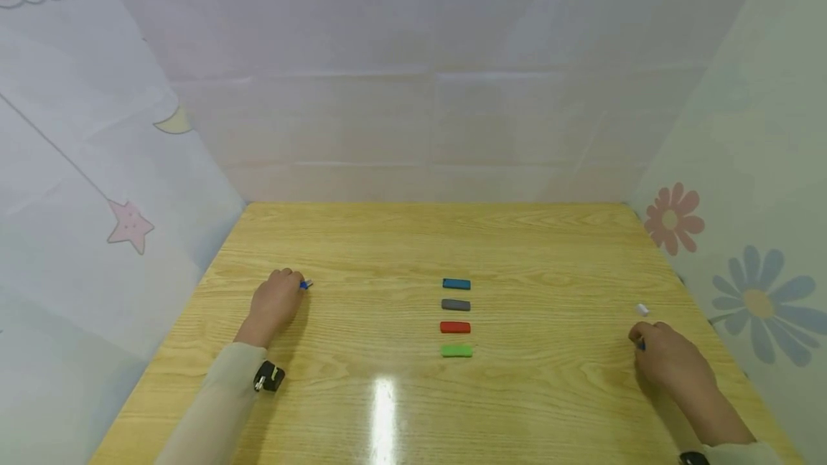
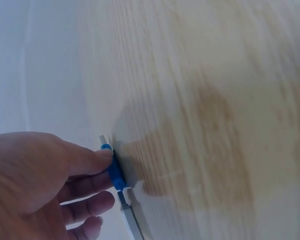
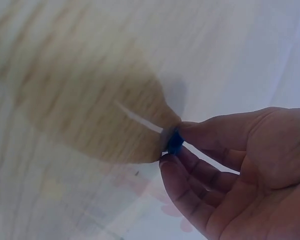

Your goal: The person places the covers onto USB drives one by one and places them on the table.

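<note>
My left hand [image 1: 278, 300] is at the table's left, pinching a small blue piece with metal ends [image 2: 116, 170] between thumb and fingers. In the left wrist view a longer silvery shaft runs down from its lower end. Far over on the right, my right hand [image 1: 675, 361] pinches a small dark-blue piece [image 3: 175, 142] at the fingertips, most of it covered by them. A small white piece [image 1: 642, 309] lies just beyond that hand. Between the hands lie flat bars in a column: blue [image 1: 456, 284], grey [image 1: 456, 305], red [image 1: 455, 327] and light green [image 1: 456, 351].
The wooden table [image 1: 349, 235] meets a pale cloth backdrop [image 1: 400, 128] at its back and sides. Printed flowers mark the right side, a star and moon the left. A bright reflection shines on the near tabletop.
</note>
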The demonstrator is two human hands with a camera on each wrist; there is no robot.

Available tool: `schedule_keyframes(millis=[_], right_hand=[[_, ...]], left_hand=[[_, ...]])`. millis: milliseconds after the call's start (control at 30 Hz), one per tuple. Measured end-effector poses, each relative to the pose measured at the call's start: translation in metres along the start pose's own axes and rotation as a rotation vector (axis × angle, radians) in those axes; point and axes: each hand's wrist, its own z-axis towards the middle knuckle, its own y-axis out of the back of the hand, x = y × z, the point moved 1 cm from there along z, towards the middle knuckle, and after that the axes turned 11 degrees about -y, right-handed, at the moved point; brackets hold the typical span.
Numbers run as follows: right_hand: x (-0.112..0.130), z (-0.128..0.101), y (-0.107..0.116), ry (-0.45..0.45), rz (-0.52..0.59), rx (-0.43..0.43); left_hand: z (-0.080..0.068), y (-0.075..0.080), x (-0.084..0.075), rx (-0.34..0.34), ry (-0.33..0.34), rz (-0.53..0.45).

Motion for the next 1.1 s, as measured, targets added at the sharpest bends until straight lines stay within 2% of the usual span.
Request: schedule_keyframes(millis=[167,300,767,933,1100], right_hand=[[0.001,0.000,0.000,0.017,0.003,-0.022],[0.002,-0.001,0.001,-0.008,-0.002,-0.008],[0.002,-0.001,0.002,0.013,0.080,-0.059],[0.004,-0.002,0.004,0.023,0.115,-0.093],[0.007,-0.002,0.005,0.040,0.117,-0.140]], left_hand=[[0.002,0.001,-0.002,0.011,0.017,0.012],[0.002,0.002,-0.003,0.012,0.020,0.015],[0.004,0.001,-0.004,-0.038,0.034,-0.023],[0.003,0.002,-0.005,-0.081,0.010,-0.008],[0.003,0.008,-0.013,-0.113,-0.011,0.010]])
